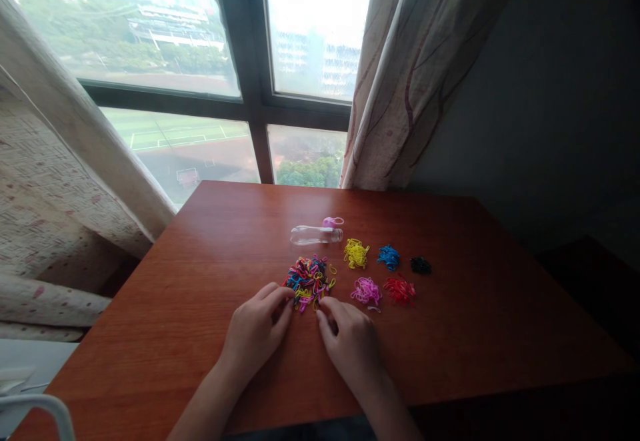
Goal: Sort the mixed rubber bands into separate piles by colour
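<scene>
A mixed pile of small plastic pin-shaped stitch markers (309, 278) lies on the wooden table in several colours. At the pile's left edge is my left hand (257, 324), its thumb and forefinger pinched together; whatever is between the tips is too small to make out. My right hand (353, 334) rests at the lower right edge, fingers curled and tips close together by a dark or yellow marker. To the right are sorted heaps: yellow markers (356, 254), blue markers (389, 257), black markers (421, 266), pink markers (367, 290) and red markers (399, 290).
A clear plastic bottle (313, 235) lies on its side behind the pile, with a pink looped cap (330, 222) beyond it. The brown table (165, 308) meets a window at the back. Curtains (395, 81) hang on both sides. A white curved bar (43, 401) stands at lower left.
</scene>
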Motion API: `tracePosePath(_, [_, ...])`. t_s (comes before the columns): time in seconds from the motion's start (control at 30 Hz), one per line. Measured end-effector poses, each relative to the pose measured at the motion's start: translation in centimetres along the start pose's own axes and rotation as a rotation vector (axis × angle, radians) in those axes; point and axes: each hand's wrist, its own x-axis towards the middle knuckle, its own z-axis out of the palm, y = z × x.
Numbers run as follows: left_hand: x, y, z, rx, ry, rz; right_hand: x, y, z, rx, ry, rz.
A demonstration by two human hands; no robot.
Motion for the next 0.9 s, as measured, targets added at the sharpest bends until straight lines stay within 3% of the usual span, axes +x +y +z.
tracePosePath(0.2, [-0.14,0.04,0.01,0.007,-0.002,0.004,0.38,-0.26,0.13,-0.02,-0.004,0.061])
tracePosePath(0.9, [-0.11,0.14,-0.14,0.027,0.015,0.018,0.08,-0.07,-0.46,0.091,0.034,0.069])
